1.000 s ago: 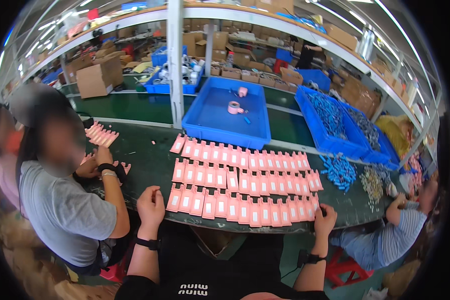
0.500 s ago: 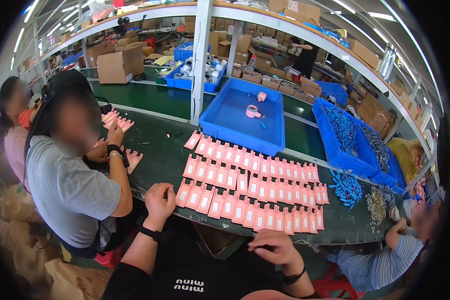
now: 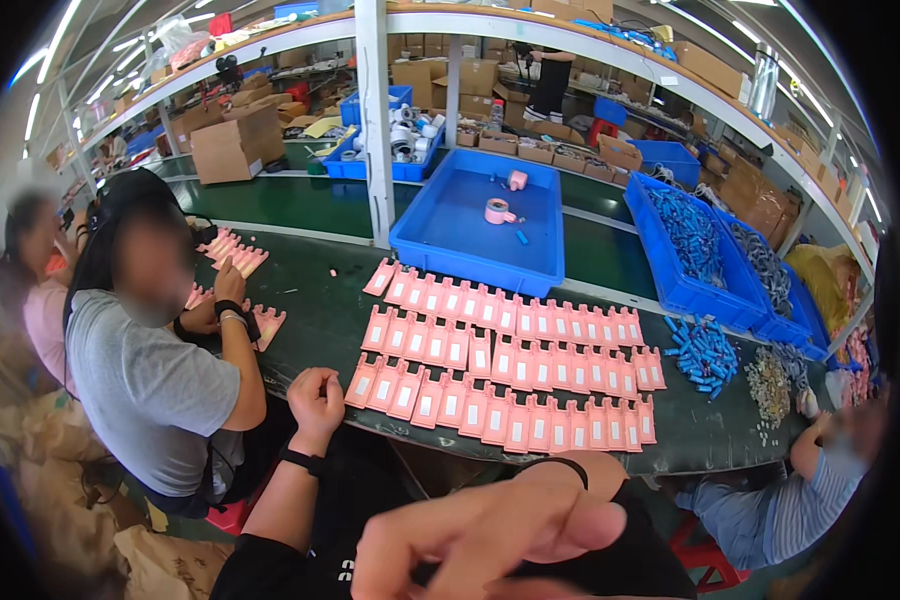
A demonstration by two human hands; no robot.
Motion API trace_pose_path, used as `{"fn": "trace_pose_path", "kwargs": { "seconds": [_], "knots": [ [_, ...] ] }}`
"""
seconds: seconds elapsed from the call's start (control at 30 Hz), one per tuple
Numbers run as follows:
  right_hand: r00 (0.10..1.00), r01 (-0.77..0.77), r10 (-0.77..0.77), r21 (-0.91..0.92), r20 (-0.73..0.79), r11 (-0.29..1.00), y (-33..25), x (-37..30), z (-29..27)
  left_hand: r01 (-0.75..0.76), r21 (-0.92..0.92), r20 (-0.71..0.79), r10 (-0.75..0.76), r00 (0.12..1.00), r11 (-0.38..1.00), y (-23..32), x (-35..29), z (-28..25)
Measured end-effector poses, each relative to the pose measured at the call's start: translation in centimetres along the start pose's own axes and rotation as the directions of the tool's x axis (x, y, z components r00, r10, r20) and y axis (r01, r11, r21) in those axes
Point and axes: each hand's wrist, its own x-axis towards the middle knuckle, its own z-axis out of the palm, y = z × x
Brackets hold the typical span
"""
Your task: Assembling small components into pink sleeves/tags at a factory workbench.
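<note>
My left hand (image 3: 316, 402) rests at the table's near edge, its fingers curled into a loose fist, with nothing seen in it. Just right of it, pink plastic pieces (image 3: 403, 393), each with a white rectangular label, lie in three rows on the dark green table (image 3: 310, 290). Raised close to the camera, my right hand (image 3: 490, 530) is large and somewhat blurred. Its fingers look bent but apart, and no object shows in them. It hovers in front of my body, nearer than the table edge.
A blue tray (image 3: 440, 235) holding a pink tape-like roll (image 3: 499, 211) stands behind the rows. Blue cylinders (image 3: 703, 355) and small pale parts (image 3: 768, 390) are piled at right, near a blue bin (image 3: 692, 285). One co-worker (image 3: 150, 390) sits left, another (image 3: 820, 500) right.
My right hand has risen from beside the table edge toward the camera and left. My left hand stays near the same spot, still curled. The view has shifted slightly.
</note>
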Motion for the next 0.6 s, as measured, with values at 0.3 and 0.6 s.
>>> {"fn": "trace_pose_path", "kwargs": {
  "seconds": [0.3, 0.6],
  "knots": [
    [0.962, -0.205, 0.244, -0.263, 0.126, 0.943, -5.0, 0.6, -3.0, -0.012, 0.054, 0.018, 0.011, 1.000, 0.998, 0.4, 0.0, -0.7],
    [0.944, -0.245, 0.280, -0.195, 0.175, 0.950, -6.2, 1.6, -3.8, -0.001, 0.052, 0.002, 0.001, 1.000, 0.999, 0.1, -0.2, -1.0]
  ]
}}
